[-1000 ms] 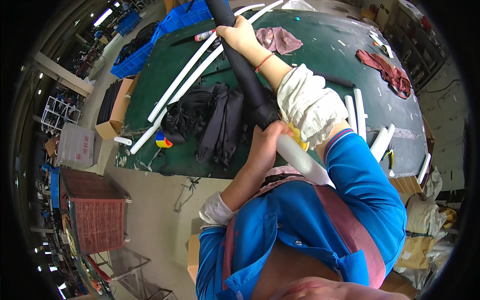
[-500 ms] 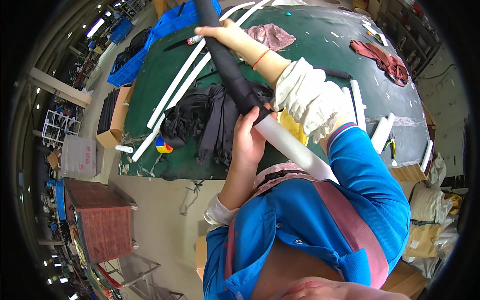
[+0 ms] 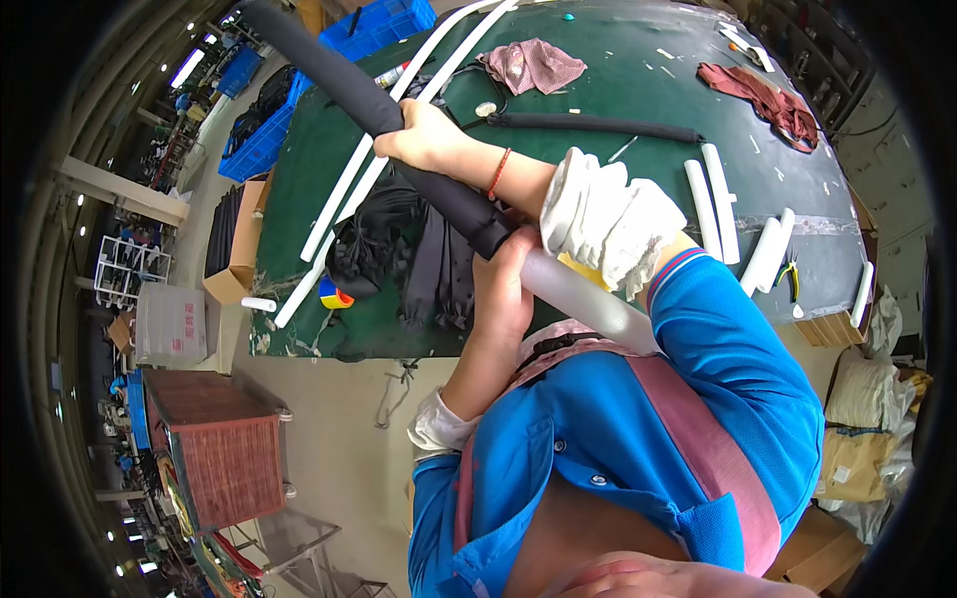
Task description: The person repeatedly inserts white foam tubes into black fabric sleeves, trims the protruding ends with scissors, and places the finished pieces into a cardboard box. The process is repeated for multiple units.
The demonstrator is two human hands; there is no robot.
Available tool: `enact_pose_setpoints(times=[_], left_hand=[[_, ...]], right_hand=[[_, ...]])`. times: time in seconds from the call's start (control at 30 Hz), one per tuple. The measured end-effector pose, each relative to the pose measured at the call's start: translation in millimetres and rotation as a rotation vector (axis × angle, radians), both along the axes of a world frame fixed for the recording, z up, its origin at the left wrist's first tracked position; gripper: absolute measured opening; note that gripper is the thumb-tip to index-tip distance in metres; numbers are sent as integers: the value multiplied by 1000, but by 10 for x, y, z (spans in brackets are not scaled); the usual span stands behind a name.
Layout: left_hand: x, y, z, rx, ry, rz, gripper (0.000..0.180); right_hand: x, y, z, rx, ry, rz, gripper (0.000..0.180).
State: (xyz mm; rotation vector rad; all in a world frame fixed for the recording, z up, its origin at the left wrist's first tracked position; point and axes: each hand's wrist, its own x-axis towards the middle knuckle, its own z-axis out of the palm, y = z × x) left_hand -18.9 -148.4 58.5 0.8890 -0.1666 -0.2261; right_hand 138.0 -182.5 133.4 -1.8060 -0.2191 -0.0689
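Note:
I hold a long white tube [image 3: 588,299] that slants from my chest up to the far left, most of it inside a black sleeve [image 3: 329,75]. My right hand [image 3: 424,135], with a red bracelet on its wrist and a white cuff on the forearm, grips the sleeve midway along. My left hand [image 3: 503,289] is wrapped around the tube just where the sleeve ends. Both hands are over the near edge of a green table [image 3: 618,60].
On the table lie long white tubes [image 3: 344,199], short white tubes [image 3: 713,199], a black-sleeved tube [image 3: 588,122], a heap of black sleeves [image 3: 419,249], a pink cloth [image 3: 533,65] and a red cloth [image 3: 758,90]. Blue crates [image 3: 374,25], a cardboard box [image 3: 234,269] and a brown cart [image 3: 224,448] stand at the left.
The tube has swung so its far end points more to the left. My right hand has moved left and nearer along the sleeve; my left hand stays at the sleeve's end.

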Motion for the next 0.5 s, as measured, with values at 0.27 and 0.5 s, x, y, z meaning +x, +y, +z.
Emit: enact_pose_setpoints(times=[0.27, 0.5], left_hand=[[-99, 6, -100, -4, 15, -67, 41], [93, 336, -226, -251, 38, -2, 49]], right_hand=[[44, -54, -142, 62, 4, -68, 53], [-346, -204, -304, -9, 36, 342, 89]])
